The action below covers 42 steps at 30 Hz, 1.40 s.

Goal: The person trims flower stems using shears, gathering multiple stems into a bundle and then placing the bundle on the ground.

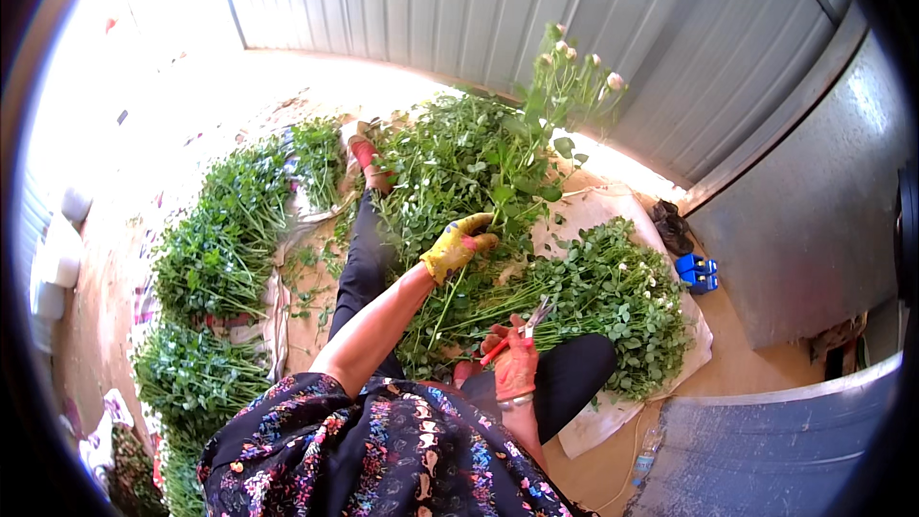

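My left hand, in a yellow glove, is closed round the stems of a flower spray whose pale pink blooms rise towards the metal wall. My right hand, in a reddish glove, holds pruning shears with red handles, the blades pointing up and apart. Between my legs and beyond lies a big heap of leafy stems. To the right, a bundle of cut stems with small whitish blooms rests on a pale sheet, close to my bent knee.
More green bundles line the cloth at the left. A corrugated metal wall runs behind. At the right are a blue object, a black bag, a metal panel and a plastic bottle. White containers stand far left.
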Motion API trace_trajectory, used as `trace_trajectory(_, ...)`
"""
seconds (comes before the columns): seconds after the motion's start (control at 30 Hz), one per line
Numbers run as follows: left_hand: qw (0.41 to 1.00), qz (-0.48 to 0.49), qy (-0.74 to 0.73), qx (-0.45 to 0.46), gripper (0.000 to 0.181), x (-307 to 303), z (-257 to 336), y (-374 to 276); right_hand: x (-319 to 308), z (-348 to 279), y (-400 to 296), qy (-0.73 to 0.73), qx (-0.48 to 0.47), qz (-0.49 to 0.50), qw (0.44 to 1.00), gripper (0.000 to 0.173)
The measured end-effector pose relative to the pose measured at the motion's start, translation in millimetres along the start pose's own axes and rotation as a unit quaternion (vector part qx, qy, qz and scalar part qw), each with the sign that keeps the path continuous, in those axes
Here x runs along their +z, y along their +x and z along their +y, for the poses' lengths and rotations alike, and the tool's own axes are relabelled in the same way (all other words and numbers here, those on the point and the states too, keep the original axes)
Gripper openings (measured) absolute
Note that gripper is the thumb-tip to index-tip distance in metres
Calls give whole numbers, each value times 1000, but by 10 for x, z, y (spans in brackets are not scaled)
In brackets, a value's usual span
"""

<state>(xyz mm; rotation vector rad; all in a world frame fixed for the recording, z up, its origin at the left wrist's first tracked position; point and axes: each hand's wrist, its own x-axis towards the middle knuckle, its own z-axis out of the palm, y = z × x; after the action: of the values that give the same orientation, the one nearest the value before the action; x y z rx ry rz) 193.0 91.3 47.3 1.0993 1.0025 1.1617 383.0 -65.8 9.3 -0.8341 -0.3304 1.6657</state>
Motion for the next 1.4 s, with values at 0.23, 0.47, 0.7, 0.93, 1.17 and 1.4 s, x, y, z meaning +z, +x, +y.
trace_trajectory(0.23,997,1,-54,-53,28,-109,-83,-65,410,-248,-25,-32,14,-81,996,45)
trace_trajectory(0.47,996,-12,-87,-18,30,-19,-151,-315,769,-340,-223,-72,47,-156,984,48)
trace_trajectory(0.7,1000,-4,-21,-20,26,14,240,-552,1008,-347,-232,-56,151,-220,962,41)
trace_trajectory(0.93,997,-27,-54,43,30,-37,131,-637,1039,-177,-105,47,196,-244,949,45)
trace_trajectory(1.17,996,-31,-20,83,47,-125,-5,-705,1086,-127,61,107,236,-265,929,40)
trace_trajectory(1.4,993,-40,-89,64,59,-253,-322,-689,1069,-73,106,236,320,-242,885,40)
